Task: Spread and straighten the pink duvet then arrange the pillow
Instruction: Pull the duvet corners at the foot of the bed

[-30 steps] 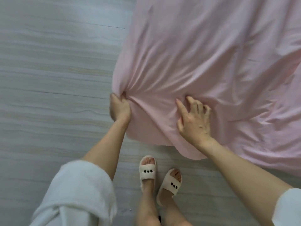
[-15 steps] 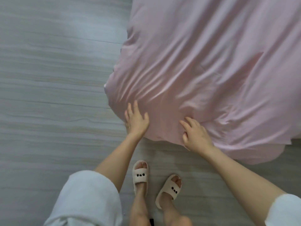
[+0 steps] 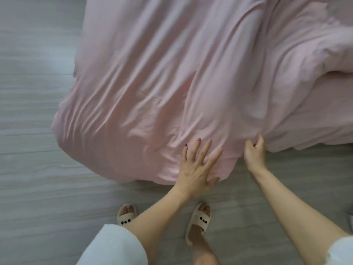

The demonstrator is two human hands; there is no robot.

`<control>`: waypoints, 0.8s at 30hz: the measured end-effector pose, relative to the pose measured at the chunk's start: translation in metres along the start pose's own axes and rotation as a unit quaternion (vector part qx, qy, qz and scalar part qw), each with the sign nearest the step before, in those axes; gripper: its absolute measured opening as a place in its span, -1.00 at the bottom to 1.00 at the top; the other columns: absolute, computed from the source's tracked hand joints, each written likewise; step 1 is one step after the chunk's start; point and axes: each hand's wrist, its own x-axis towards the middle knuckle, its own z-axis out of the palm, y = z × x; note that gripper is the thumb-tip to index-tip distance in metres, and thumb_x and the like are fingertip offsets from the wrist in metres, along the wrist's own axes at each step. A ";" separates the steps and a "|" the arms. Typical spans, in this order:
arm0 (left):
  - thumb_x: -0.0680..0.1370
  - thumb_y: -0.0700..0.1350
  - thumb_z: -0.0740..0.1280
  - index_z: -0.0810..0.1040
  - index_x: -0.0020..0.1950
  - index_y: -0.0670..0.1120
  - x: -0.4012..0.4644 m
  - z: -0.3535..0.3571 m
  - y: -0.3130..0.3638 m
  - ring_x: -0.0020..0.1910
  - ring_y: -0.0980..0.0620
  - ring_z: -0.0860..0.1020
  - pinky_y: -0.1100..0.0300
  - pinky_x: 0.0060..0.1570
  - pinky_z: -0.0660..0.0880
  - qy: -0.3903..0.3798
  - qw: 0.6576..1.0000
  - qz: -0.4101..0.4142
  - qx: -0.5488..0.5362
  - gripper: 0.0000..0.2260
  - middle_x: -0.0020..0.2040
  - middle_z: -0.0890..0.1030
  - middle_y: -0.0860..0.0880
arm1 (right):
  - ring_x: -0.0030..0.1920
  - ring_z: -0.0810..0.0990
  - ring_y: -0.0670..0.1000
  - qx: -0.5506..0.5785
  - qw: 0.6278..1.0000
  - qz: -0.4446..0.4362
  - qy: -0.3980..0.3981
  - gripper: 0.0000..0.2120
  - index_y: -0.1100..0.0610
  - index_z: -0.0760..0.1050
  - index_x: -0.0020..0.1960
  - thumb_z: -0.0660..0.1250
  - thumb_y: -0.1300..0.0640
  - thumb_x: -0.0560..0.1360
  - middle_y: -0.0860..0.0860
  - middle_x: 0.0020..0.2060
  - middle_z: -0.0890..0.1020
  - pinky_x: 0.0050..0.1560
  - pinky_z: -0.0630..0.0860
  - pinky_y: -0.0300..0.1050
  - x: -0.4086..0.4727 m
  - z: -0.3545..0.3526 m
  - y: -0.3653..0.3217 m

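Observation:
The pink duvet (image 3: pixel 152 77) covers the bed and drapes over its near corner, creased in long folds. My left hand (image 3: pixel 198 167) lies flat on the hanging edge with fingers spread and straight. Just to its right, my right hand (image 3: pixel 255 152) pinches a fold of the duvet edge between thumb and curled fingers. At the far right the duvet is bunched up, with the pink sheet (image 3: pixel 315 111) showing under it. No pillow is in view.
Grey wood-grain floor (image 3: pixel 34 169) runs along the left and in front of the bed. My feet in cream slippers (image 3: pixel 200 219) stand close to the bed's near edge. A small grey object (image 3: pixel 350 220) shows at the right border.
The view has shifted right along the bed edge. My left hand has slid right and stays flat on the duvet. My right hand has moved right and taken a pinch of the edge.

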 end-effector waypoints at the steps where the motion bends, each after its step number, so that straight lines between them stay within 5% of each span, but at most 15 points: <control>1: 0.23 0.22 0.44 0.12 0.48 0.10 0.009 0.006 0.009 0.51 -0.20 0.00 -0.38 0.32 0.22 -0.006 0.999 0.017 0.033 -0.10 0.49 0.12 -0.11 | 0.38 0.34 0.16 0.038 0.997 0.053 -0.035 -0.53 0.25 0.25 0.44 0.13 0.20 0.55 0.20 0.40 0.36 0.37 0.25 -0.04 0.010 -0.002 0.009; 3: 0.12 0.11 0.54 0.03 0.51 0.13 0.036 0.021 0.032 0.52 -0.22 -0.14 -0.44 0.35 0.02 -0.028 0.997 -0.004 0.077 0.07 0.51 0.07 -0.14 | 0.31 0.42 0.15 0.093 0.981 0.128 -0.108 -0.53 0.16 0.36 0.37 0.16 0.04 0.49 0.13 0.36 0.44 0.32 0.38 0.06 0.030 -0.015 0.036; 5: 0.07 0.01 0.59 0.11 0.49 0.14 0.060 0.026 0.037 0.49 -0.31 0.08 -0.42 0.27 0.22 -0.044 0.992 -0.108 0.053 0.08 0.51 0.15 -0.22 | 0.19 0.45 0.09 0.192 0.951 0.200 -0.137 -0.66 0.05 0.41 0.25 0.16 0.02 0.50 0.07 0.31 0.46 0.11 0.46 0.05 0.041 -0.024 0.049; 7: 0.24 -0.17 0.52 0.29 0.42 0.13 0.076 0.027 0.036 0.38 -0.38 0.31 -0.23 0.10 0.49 -0.001 0.980 -0.197 -0.012 -0.19 0.47 0.26 -0.29 | 0.12 0.45 0.07 0.264 0.916 0.261 -0.155 -0.73 0.04 0.39 0.25 0.13 0.07 0.57 0.08 0.24 0.44 0.06 0.42 0.07 0.051 -0.031 0.055; 9: 0.46 -0.29 0.27 0.37 0.38 0.07 0.082 0.029 0.037 0.27 -0.30 0.41 -0.07 0.05 0.48 0.016 0.972 -0.233 -0.039 -0.47 0.40 0.35 -0.23 | 0.28 0.40 0.12 0.288 0.892 0.303 -0.174 -0.65 0.07 0.32 0.36 0.12 0.08 0.59 0.09 0.30 0.39 0.24 0.35 0.15 0.061 -0.034 0.064; 12: 0.55 -0.27 0.14 0.49 0.23 -0.07 0.081 0.021 0.039 0.07 -0.17 0.51 0.14 -0.10 0.37 0.082 0.955 -0.252 -0.131 -0.70 0.14 0.55 -0.15 | 0.33 0.38 0.14 0.287 0.876 0.331 -0.202 -0.62 0.08 0.30 0.38 0.12 0.03 0.59 0.11 0.36 0.36 0.29 0.32 0.18 0.061 -0.028 0.067; 15: 0.52 -0.36 0.15 0.56 0.13 -0.17 0.086 -0.001 0.036 -0.02 -0.04 0.54 0.29 -0.16 0.30 0.185 0.894 -0.311 -0.262 -0.71 0.02 0.63 -0.14 | -0.08 0.47 0.08 0.308 0.857 0.344 -0.228 -0.64 0.07 0.39 0.14 0.05 -0.18 0.57 0.09 0.00 0.47 0.00 0.46 0.06 0.060 -0.016 0.062; 20: 0.50 -0.39 0.11 0.56 0.01 -0.24 0.077 -0.032 0.031 -0.17 0.24 0.48 0.41 -0.08 0.38 0.193 0.878 -0.266 -0.349 -0.74 -0.11 0.58 0.02 | 0.19 0.51 0.19 0.472 0.752 0.352 -0.296 -0.16 0.04 0.40 0.31 0.00 -0.55 0.32 0.11 0.18 0.55 0.21 0.44 0.21 0.042 0.005 0.050; 24: 0.50 -0.33 0.12 0.57 0.00 -0.26 0.075 -0.047 0.031 -0.08 0.06 0.49 0.21 -0.05 0.38 0.191 0.876 -0.271 -0.350 -0.76 -0.11 0.58 -0.04 | -0.06 0.56 0.08 0.544 0.759 0.301 -0.193 -0.50 0.02 0.50 0.12 0.08 -0.33 0.49 0.01 -0.06 0.61 -0.15 0.51 -0.04 0.045 -0.016 0.001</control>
